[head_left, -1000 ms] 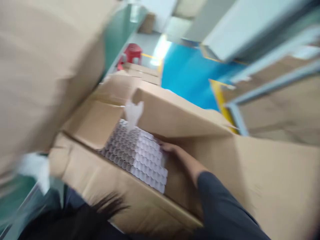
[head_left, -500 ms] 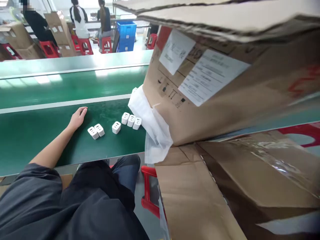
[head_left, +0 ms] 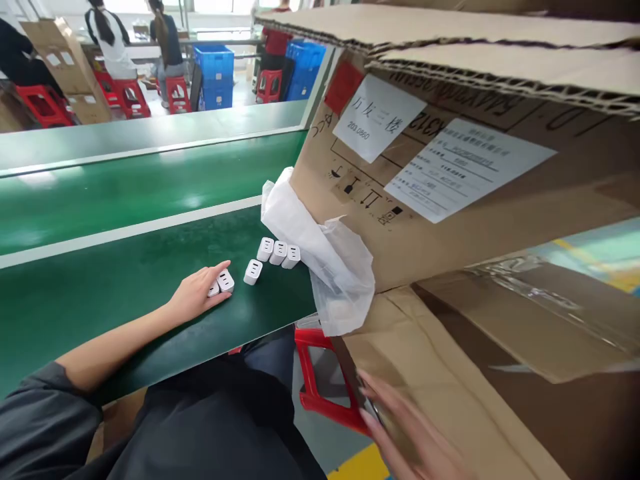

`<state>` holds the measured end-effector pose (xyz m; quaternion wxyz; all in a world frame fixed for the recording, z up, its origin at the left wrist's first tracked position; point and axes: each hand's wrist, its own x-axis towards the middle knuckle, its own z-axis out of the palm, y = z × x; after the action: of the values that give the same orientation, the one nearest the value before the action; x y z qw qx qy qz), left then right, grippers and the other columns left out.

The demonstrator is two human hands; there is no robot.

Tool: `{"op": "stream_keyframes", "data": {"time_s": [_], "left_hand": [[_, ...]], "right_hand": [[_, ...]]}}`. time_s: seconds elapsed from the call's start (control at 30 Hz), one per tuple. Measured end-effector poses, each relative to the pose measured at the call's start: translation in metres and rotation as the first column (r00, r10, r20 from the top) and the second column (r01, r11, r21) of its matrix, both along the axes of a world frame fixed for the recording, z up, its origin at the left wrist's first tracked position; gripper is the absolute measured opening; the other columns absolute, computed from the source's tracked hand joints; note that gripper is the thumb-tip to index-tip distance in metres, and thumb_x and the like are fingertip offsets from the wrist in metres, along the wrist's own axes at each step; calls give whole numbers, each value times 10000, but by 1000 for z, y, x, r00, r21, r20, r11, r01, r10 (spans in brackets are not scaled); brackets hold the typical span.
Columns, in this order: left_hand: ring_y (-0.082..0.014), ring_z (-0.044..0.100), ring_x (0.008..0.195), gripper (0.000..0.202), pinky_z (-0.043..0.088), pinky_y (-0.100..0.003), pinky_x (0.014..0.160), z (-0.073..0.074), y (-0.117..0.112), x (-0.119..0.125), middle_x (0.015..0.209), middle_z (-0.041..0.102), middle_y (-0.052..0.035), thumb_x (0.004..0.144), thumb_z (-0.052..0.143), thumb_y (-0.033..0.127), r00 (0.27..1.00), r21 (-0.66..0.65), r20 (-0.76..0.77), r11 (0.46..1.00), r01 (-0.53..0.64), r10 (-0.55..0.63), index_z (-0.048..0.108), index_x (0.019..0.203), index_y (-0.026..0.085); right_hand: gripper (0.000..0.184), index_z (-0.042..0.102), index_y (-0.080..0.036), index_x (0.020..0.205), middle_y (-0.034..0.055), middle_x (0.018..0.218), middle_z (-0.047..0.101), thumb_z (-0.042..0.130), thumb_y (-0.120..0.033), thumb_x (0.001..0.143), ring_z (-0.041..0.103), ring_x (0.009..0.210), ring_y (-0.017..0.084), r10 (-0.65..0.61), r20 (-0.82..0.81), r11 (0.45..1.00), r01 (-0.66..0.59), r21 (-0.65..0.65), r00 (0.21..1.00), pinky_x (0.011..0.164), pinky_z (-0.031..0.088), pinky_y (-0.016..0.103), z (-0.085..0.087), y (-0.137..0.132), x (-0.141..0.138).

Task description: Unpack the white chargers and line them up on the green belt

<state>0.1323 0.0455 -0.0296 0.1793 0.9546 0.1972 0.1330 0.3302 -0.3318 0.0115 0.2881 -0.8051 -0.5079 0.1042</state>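
My left hand (head_left: 197, 293) lies on the green bench, thumb and fingers closed around a pair of white charger blocks (head_left: 226, 281), one of them partly covered by the hand. To their right stands a single white charger block (head_left: 253, 272). Three more charger blocks (head_left: 279, 253) sit side by side against a white plastic film (head_left: 340, 267). At the lower right my right hand (head_left: 410, 427) is smeared by motion, beside the flap of a large open cardboard box (head_left: 320, 180). Something dark and shiny shows between its fingers, too blurred to name.
The big box leans over the right end of the green bench (head_left: 150, 267). A red stool (head_left: 325, 380) stands below the bench edge. Behind the bench are blue crates (head_left: 215, 73), red stools (head_left: 177, 93), stacked cartons (head_left: 65, 60) and several seated people.
My left hand has moved right across the bench onto the pair of charger blocks. My right hand has come into view at the lower right. The view has shifted.
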Motion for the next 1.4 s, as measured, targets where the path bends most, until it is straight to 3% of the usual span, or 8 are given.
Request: {"op": "stream_keyframes", "data": {"time_s": [0.33, 0.53, 0.83, 0.97, 1.03, 1.1, 1.27, 1.4], "left_hand": [[-230, 598, 1166, 762, 506, -374, 962, -5, 14, 1, 1268, 603, -73, 890, 624, 468, 987, -167, 131, 980, 112, -91, 229, 1514, 281], [-222, 608, 1125, 646, 526, -345, 896, 5, 17, 2, 1236, 620, -69, 916, 569, 411, 986, -183, 92, 971, 154, -139, 300, 1488, 278], [-273, 636, 1063, 680, 531, -367, 806, 12, 8, 7, 1190, 674, -119, 894, 550, 610, 992, 57, -18, 991, 125, -124, 460, 1412, 179], [-276, 657, 1003, 622, 523, -374, 819, 12, 12, 10, 1124, 705, -105, 829, 577, 701, 997, -157, 38, 985, 70, -65, 649, 1186, 196], [-279, 664, 978, 684, 539, -376, 807, 17, 15, 11, 1091, 709, -100, 730, 645, 752, 991, -535, 111, 845, -6, 78, 668, 1125, 194], [-258, 682, 882, 757, 565, -377, 741, 24, 16, 13, 1011, 713, -96, 725, 559, 831, 968, -846, 112, 532, -26, 226, 652, 1110, 187], [-175, 649, 671, 730, 576, -322, 594, 33, 9, 15, 781, 668, -48, 824, 346, 850, 932, -995, 26, -79, 59, 361, 630, 1010, 203], [-175, 660, 675, 730, 575, -310, 589, 32, 0, 12, 802, 679, -52, 836, 342, 839, 936, -991, -17, -133, 32, 352, 625, 1049, 201]], "right_hand": [[565, 446, -224, 1447, 128, 1403, 521, 577, -332, 908, 604, 1088, 240, 159, -209, 972, -116, 202, 965, 790, 577, 367, -36, 245, -10], [528, 531, -281, 1387, 67, 1360, 579, 562, -205, 865, 594, 1051, 216, 377, -341, 925, -331, 186, 861, 751, 551, 327, -36, 255, -14], [860, 151, -293, 1575, 47, 1347, 600, 526, -128, 818, 601, 943, 171, 374, -420, 922, -281, 266, 827, 878, 517, 358, -54, 243, -34], [869, 146, -292, 1573, 65, 1380, 580, 472, -90, 793, 596, 938, 165, 397, -411, 904, -273, 328, 820, 850, 533, 350, -55, 240, -35], [805, 198, -295, 1557, 83, 1403, 556, 477, -109, 825, 598, 967, 170, 394, -401, 886, -226, 405, 827, 823, 547, 344, -47, 237, -34], [698, 270, -301, 1525, 91, 1402, 546, 506, -160, 883, 597, 1018, 183, 355, -376, 864, -147, 482, 856, 826, 557, 354, -34, 231, -35], [559, 405, -324, 1446, 73, 1401, 528, 604, -300, 924, 532, 1217, 250, 275, -135, 845, -173, 506, 952, 987, 519, 452, 7, 219, -51], [502, 481, -241, 1387, 123, 1488, 437, 627, -340, 917, 400, 1362, 298, 272, 151, 854, -311, 417, 950, 1093, 427, 508, 23, 228, -68]]}}
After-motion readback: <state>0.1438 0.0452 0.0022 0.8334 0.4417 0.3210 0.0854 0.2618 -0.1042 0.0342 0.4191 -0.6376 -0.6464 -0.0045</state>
